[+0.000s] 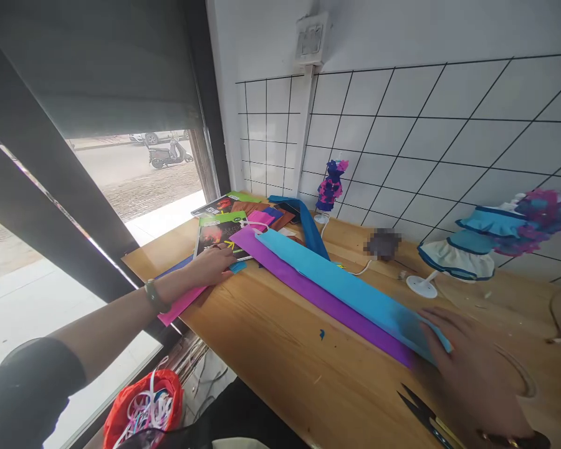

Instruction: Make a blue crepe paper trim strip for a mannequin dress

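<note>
My left hand (210,265) lies with its fingers spread over a black-and-green booklet (219,231), beside a small blue scrap (238,267). A pink strip (182,305) runs out beneath my left wrist past the table edge. Across the table stretches a long light blue strip (336,274), overlapping a purple strip (318,304). At the near end of the blue one, my right hand (462,355) has its fingers closed around the strip's curled edge. Below that hand are scissors (423,411), blades apart, partly cut off by the frame.
Several coloured pieces and a dark blue strip (311,224) lie at the back. Small dress forms stand along the wall, one in purple and pink (330,187), another in blue and white (467,255). A red basket (180,399) of ribbons is below the table's left edge.
</note>
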Demonstrator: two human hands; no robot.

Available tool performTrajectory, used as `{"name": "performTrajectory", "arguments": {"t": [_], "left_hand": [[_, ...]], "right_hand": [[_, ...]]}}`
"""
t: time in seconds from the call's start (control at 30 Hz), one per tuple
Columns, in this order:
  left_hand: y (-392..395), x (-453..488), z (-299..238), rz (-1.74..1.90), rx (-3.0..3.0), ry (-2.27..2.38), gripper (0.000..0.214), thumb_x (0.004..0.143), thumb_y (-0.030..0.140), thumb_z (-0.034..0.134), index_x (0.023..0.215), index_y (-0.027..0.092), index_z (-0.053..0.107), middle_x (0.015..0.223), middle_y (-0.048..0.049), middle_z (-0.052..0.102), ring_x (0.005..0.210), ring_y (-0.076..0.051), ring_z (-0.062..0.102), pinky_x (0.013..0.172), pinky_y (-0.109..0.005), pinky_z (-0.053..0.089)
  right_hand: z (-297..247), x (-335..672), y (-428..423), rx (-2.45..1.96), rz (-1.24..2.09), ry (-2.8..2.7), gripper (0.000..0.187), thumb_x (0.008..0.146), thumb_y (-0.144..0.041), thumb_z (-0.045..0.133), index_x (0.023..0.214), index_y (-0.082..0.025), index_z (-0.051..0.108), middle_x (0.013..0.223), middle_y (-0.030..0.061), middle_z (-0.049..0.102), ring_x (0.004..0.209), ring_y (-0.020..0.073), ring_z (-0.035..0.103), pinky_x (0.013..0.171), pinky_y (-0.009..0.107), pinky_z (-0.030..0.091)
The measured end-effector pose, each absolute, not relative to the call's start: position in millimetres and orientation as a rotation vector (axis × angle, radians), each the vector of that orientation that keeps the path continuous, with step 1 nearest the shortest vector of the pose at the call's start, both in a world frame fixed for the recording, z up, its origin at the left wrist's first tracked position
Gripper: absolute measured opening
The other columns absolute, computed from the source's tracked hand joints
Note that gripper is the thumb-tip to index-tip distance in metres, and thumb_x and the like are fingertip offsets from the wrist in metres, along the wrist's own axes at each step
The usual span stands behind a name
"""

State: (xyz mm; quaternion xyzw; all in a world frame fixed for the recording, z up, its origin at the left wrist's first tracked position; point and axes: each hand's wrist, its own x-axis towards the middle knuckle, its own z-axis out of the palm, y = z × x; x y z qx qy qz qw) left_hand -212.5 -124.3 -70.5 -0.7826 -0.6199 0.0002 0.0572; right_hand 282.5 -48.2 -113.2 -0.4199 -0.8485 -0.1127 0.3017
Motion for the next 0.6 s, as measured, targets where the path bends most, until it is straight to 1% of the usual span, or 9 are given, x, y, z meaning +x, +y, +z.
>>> {"name": "performTrajectory", "arguments": {"t": [0.07,0.13,0.2,0.27,0.37,0.47,0.6], "left_hand": [[-119,-202,-80,0.07,-2.327,-1.851,0.023,0.078,0.032,0.05,0.085,0.016,0.066,0.088,-0.012,0.061,0.095,-0.028,0.052,0.082,-0.04,0.039],[-114,-197,-87,0.087,-2.287,-1.855,0.023,0.079,0.026,0.047,0.08,0.013,0.065,0.086,-0.0147,0.06,0.094,-0.03,0.052,0.08,-0.042,0.039],[-112,-195,-89,0.093,-2.253,-1.865,0.024,0.08,0.019,0.042,0.077,0.013,0.065,0.084,-0.015,0.058,0.09,-0.029,0.053,0.078,-0.042,0.039],[-112,-195,-88,0.09,-2.238,-1.874,0.026,0.08,0.017,0.039,0.075,0.014,0.064,0.082,-0.0135,0.058,0.086,-0.026,0.054,0.076,-0.04,0.04],[-114,-194,-80,0.069,-2.256,-1.877,0.026,0.081,0.02,0.038,0.076,0.017,0.063,0.081,-0.0101,0.058,0.084,-0.024,0.054,0.075,-0.037,0.042],[-114,-189,-69,0.002,-2.316,-1.875,0.027,0.083,0.024,0.036,0.08,0.018,0.062,0.084,-0.0075,0.059,0.085,-0.022,0.055,0.077,-0.034,0.042],[-112,-180,-62,-0.082,-2.463,-1.905,0.028,0.084,0.03,0.036,0.082,0.019,0.062,0.085,-0.0067,0.061,0.081,-0.021,0.056,0.073,-0.033,0.042]], "right_hand": [[-113,283,-49,-1.124,-0.268,-2.248,0.032,0.088,-0.036,0.037,0.099,-0.017,0.06,0.1,0.0132,0.064,0.098,0.0282,0.057,0.085,0.044,0.046],[-115,284,-48,-1.11,-0.238,-2.248,0.032,0.088,-0.036,0.039,0.099,-0.017,0.061,0.1,0.0123,0.064,0.099,0.0274,0.056,0.086,0.044,0.045],[-117,285,-48,-1.09,-0.218,-2.253,0.032,0.087,-0.036,0.039,0.099,-0.017,0.062,0.101,0.0115,0.064,0.101,0.0269,0.055,0.087,0.044,0.044],[-120,285,-47,-1.088,-0.207,-2.257,0.032,0.088,-0.036,0.04,0.099,-0.017,0.063,0.101,0.0109,0.065,0.102,0.0262,0.055,0.087,0.044,0.044],[-121,285,-48,-1.119,-0.185,-2.278,0.031,0.088,-0.034,0.04,0.098,-0.016,0.064,0.1,0.0107,0.065,0.102,0.0257,0.055,0.087,0.044,0.044],[-120,283,-50,-1.163,-0.149,-2.303,0.03,0.088,-0.034,0.041,0.097,-0.018,0.066,0.101,0.0103,0.066,0.102,0.0259,0.055,0.087,0.045,0.044],[-119,280,-52,-1.183,-0.086,-2.34,0.03,0.088,-0.035,0.042,0.096,-0.021,0.067,0.101,0.0091,0.067,0.101,0.0254,0.056,0.087,0.046,0.044]]}}
